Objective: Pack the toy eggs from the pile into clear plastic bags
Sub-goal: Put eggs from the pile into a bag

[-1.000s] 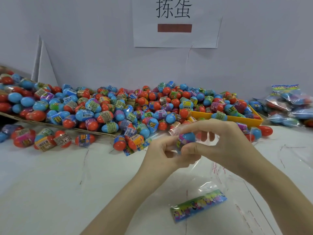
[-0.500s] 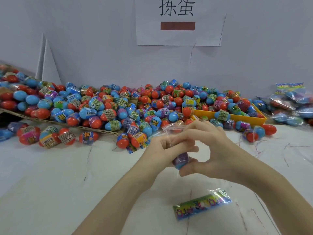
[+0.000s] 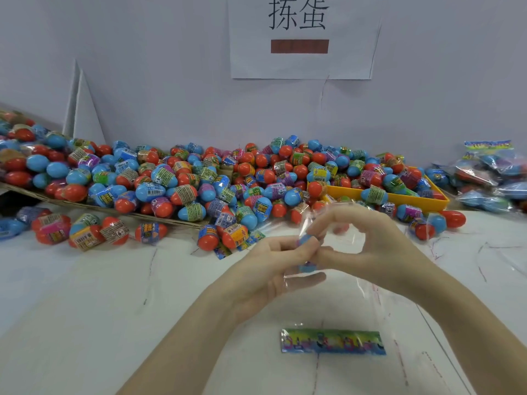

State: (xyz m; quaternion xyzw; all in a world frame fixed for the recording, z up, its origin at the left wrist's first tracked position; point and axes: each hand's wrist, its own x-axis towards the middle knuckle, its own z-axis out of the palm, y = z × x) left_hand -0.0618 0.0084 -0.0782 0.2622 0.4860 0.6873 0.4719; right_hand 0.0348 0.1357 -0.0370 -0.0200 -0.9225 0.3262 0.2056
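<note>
A big pile of blue-and-red toy eggs [image 3: 199,181] spreads along the back of the white table [image 3: 85,309]. In the middle, my left hand [image 3: 273,269] grips a blue egg [image 3: 306,242] that sits inside a clear plastic bag [image 3: 342,246]. My right hand [image 3: 368,243] pinches the bag's upper edge just beside the egg. The bag hangs down to the table and ends in a colourful printed strip [image 3: 333,341]. Most of the egg is hidden by my fingers.
A yellow tray [image 3: 405,196] holding eggs stands at the back right. Packed clear bags of eggs [image 3: 490,178] lie at the far right. A cardboard sheet [image 3: 114,209] slopes under the left part of the pile, with loose eggs [image 3: 82,232] in front. A paper sign [image 3: 302,35] hangs on the wall.
Both hands stayed together at the centre; the egg slid down into the bag, then came back up between my fingers. The printed strip now lies flatter and nearer to me.
</note>
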